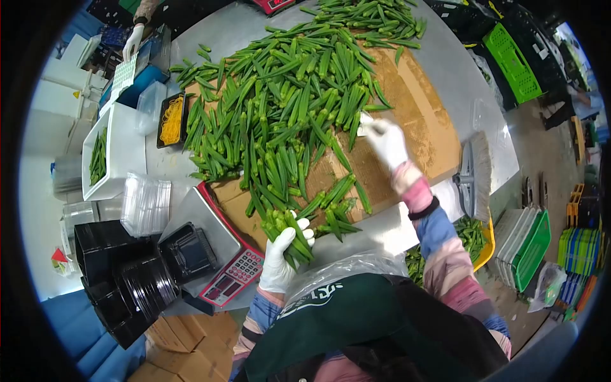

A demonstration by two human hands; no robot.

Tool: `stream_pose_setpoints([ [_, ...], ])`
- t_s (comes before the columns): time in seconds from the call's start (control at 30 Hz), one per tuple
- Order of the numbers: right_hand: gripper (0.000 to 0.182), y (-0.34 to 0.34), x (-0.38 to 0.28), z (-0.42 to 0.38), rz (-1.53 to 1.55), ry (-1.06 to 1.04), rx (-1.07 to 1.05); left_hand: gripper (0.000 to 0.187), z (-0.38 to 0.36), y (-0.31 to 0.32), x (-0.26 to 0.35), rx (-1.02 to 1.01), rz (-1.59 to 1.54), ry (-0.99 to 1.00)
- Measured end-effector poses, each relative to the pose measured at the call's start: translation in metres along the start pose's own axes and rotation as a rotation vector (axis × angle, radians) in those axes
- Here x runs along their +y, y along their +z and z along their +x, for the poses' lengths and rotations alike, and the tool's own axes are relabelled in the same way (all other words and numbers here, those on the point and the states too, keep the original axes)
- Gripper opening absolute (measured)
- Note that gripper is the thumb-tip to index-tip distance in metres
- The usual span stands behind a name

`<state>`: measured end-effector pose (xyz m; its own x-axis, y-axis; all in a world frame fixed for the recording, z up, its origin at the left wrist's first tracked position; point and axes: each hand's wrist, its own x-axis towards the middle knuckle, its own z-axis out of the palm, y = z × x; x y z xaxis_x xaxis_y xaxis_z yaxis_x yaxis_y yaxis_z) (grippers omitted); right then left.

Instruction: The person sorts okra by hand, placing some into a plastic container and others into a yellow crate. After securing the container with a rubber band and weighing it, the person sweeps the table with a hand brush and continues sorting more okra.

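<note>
A large heap of green okra (280, 102) lies on flattened cardboard (420, 108) over a metal table (203, 32). My left hand (278, 260), in a white glove, is closed around a bunch of okra pods (278, 224) at the near edge of the heap. At the heap's right side, over the cardboard, is my right hand (388, 145), also white-gloved and smeared by motion. Its fingers reach toward the pods, but whether they grip one cannot be made out.
A red-edged scale (232, 277) bears a black plastic tray (188, 249), with black tray stacks (143, 280) alongside. Clear containers (145, 204), a white bin (127, 153) and rubber bands (171, 121) stand left. A brush (476, 178) and yellow crate (487, 245) are right. Another person's gloved hand (132, 43) shows upper left.
</note>
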<state>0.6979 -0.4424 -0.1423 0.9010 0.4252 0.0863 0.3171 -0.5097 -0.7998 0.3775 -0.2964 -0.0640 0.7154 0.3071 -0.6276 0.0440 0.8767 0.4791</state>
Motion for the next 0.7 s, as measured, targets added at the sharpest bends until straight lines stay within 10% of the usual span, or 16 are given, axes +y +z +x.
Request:
stream_pose_setpoints([
  [0.17,0.027,0.002,0.09,0.085,-0.332,0.09,0.32,0.045,0.004,0.002,0.001,0.05,-0.011,-0.013],
  [0.37,0.026,-0.006,0.127,0.112,-0.152,0.298,0.074,0.043,0.008,0.01,0.0,0.103,-0.027,-0.023],
  [0.7,0.031,-0.069,0.092,0.029,1.364,0.534,-0.111,0.044,0.011,0.025,-0.012,0.088,-0.007,-0.078],
])
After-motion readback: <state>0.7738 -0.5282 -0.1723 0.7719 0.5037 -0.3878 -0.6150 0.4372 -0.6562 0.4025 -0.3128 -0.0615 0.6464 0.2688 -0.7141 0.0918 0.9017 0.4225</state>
